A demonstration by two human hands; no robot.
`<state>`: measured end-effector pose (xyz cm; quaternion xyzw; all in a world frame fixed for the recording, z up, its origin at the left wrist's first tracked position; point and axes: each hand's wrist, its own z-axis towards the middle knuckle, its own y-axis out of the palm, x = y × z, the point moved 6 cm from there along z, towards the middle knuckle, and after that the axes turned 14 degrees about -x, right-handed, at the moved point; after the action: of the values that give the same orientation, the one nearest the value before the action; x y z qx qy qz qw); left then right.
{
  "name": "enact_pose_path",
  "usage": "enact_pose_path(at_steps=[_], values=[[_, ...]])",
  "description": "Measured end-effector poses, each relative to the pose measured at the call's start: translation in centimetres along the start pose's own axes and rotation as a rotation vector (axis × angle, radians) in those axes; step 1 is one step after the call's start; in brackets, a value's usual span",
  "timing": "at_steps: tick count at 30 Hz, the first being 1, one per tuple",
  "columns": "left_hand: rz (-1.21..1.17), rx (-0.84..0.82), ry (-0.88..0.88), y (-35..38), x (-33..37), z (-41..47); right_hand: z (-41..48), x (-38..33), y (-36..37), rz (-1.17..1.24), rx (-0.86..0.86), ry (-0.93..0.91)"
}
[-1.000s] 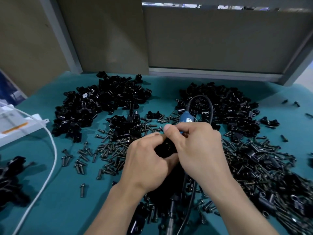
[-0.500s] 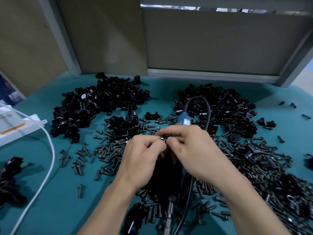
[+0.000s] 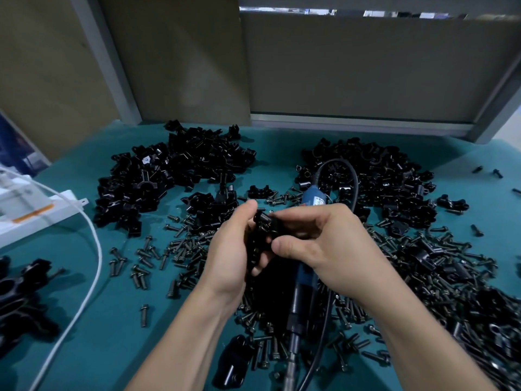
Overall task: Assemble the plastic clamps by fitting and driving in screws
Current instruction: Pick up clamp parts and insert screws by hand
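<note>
Holding one black clamp [image 3: 264, 222] above the middle of the table [image 3: 112, 320], both hands meet; the left hand [image 3: 228, 249] has its fingers curled around the clamp from the left; the right hand [image 3: 324, 249] pinches it from the right between thumb and fingers; under the hands lies a blue screwdriver [image 3: 314, 197]; loose screws [image 3: 180, 246] cover the table around it; behind lie a left pile [image 3: 174, 170] and a right pile [image 3: 389, 182] of black parts; a white cable [image 3: 94, 249] runs at the left.

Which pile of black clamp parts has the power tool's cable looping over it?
The far right pile; the black cable arcs over its left edge. The far left pile has none.
</note>
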<state>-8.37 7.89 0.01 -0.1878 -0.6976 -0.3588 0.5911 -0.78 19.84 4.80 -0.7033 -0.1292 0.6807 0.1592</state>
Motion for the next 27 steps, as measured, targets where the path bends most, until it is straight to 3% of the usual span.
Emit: enact_pose_path(at_steps=[6,11,19,23,27], values=[[0.055,0.078,-0.027,-0.4,-0.4,-0.1,0.3,0.3,0.9,-0.021,0.052,0.009],[0.055,-0.037,-0.036,0.2,-0.7,0.2,0.3,0.1,0.8,-0.155,0.001,0.038],[0.340,0.004,0.067,0.0,0.0,0.3,0.0,0.5,-0.1,-0.241,0.204,0.017],[0.038,-0.136,0.130,1.0,0.9,0.4,0.0,0.5,-0.2,-0.225,0.234,0.011],[-0.009,-0.057,0.100,0.5,0.4,0.7,-0.1,0.5,-0.3,-0.281,0.287,0.057]])
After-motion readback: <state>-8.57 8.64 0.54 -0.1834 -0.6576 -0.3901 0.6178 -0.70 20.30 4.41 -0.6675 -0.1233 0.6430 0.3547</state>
